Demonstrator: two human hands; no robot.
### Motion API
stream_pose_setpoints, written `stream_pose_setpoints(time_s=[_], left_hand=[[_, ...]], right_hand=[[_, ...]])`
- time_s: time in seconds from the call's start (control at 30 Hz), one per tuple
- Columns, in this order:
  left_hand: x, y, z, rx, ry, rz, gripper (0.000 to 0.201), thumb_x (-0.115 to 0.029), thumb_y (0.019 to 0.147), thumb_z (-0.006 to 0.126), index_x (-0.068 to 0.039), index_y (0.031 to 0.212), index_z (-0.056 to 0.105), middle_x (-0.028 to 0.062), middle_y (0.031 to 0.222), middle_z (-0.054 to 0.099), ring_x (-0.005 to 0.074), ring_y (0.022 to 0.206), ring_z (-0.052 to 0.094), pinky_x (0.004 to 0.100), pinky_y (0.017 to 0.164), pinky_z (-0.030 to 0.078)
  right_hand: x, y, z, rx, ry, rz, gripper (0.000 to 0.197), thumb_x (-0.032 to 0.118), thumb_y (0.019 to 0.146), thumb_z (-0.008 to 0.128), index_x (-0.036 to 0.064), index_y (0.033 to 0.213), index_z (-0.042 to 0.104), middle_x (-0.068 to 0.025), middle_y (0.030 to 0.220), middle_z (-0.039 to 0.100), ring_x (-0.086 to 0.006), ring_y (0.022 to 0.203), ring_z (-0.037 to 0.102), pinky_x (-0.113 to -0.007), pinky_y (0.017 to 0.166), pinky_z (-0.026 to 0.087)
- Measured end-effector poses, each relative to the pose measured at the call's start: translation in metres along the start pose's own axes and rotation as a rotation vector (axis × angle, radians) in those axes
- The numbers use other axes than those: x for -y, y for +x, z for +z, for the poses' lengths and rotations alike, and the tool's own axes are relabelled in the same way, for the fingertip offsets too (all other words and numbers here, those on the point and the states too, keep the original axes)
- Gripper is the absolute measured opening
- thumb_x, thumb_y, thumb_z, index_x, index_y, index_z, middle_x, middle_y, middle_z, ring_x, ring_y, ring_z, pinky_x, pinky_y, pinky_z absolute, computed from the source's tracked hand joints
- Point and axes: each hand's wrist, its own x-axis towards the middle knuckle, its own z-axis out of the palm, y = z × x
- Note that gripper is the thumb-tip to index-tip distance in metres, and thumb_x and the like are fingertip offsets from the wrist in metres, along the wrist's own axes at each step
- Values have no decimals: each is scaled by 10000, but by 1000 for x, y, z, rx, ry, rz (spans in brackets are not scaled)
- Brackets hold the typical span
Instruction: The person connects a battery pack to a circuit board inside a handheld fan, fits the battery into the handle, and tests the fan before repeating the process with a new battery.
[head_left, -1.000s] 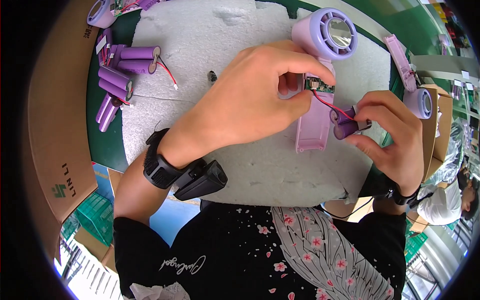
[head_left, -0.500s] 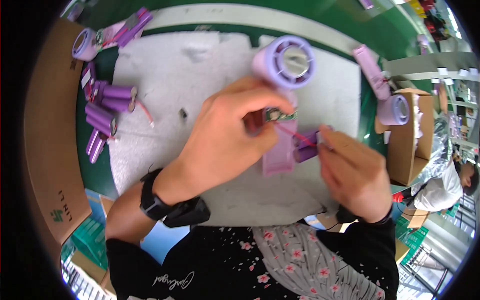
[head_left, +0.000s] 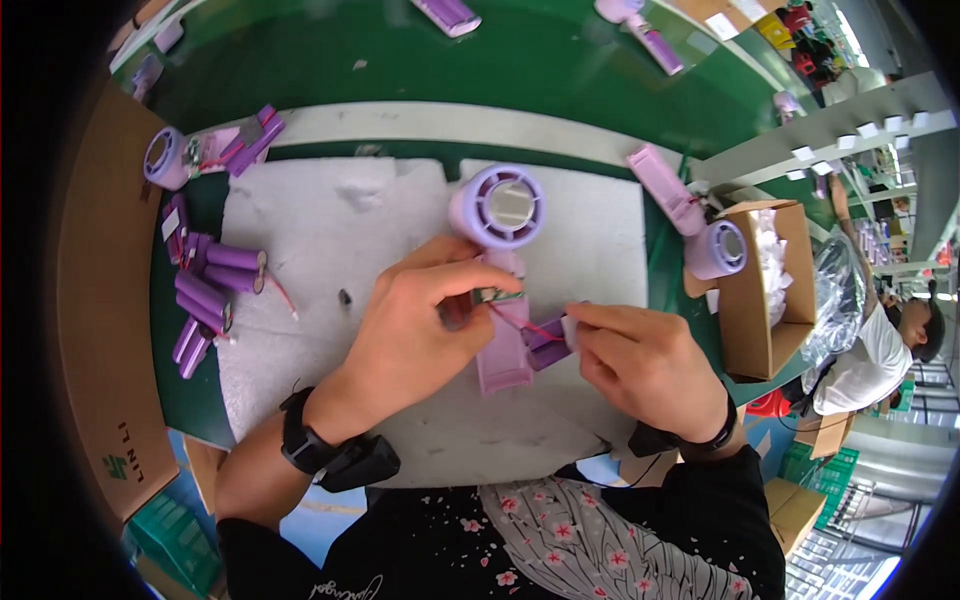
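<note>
Two hands of ours meet at one opened lilac fan [head_left: 500, 210], which lies on the pale foam mat [head_left: 300, 390], its round head on the far side and its handle shell [head_left: 503, 362] toward us. Our left hand [head_left: 400, 325] grips the handle shell from the left, forefinger crooked over it by the green circuit board [head_left: 499, 295], thumb nearer us; its remaining fingers are mostly hidden. Our right hand [head_left: 640, 360] pinches the purple battery pack [head_left: 547, 345] just right of the shell; we cannot tell whether pack and shell touch. Some pale piece shows at those fingertips, too small for us to name. Between board and pack, a red wire [head_left: 525, 324] crosses the shell.

To the left, we see loose purple cells [head_left: 205, 295] heaped on the green table [head_left: 380, 80] beside the mat, and beyond them a second open fan [head_left: 165, 158]. A tall carton [head_left: 110, 300] stands along our left. On the right, another lilac fan [head_left: 714, 250] lies against an open cardboard box [head_left: 755, 335] holding white material. Farther right, we see a co-worker in a white top [head_left: 862, 365].
</note>
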Motion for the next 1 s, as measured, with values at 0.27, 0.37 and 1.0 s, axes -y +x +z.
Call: stream_pose_setpoints(time_s=[0.27, 0.37, 1.0], left_hand=[[4, -1, -5, 23, -22, 4, 399, 116, 750, 579, -32, 1094, 716, 84, 1081, 648, 141, 864, 614, 241, 717, 489], [4, -1, -7, 30, -36, -6, 394, 109, 755, 579, -30, 1098, 715, 87, 1095, 650, 142, 873, 615, 246, 729, 493], [8, 5, 6, -29, -73, 56, 355, 64, 745, 622, -66, 1052, 744, 76, 990, 686, 152, 791, 655, 262, 724, 531]], right_hand=[[-14, 0, 2, 17, 109, -28, 135, 1, 757, 738, -18, 871, 668, -141, 1087, 695, -307, 800, 692, -361, 691, 580], [-11, 1, 1, 23, 95, -36, 122, 10, 766, 734, -18, 857, 657, -140, 1089, 691, -306, 792, 689, -361, 695, 578], [-45, -50, -113, -388, -270, 836, 161, -18, 778, 659, -42, 937, 652, -153, 833, 681, -212, 723, 672, -312, 660, 529]])
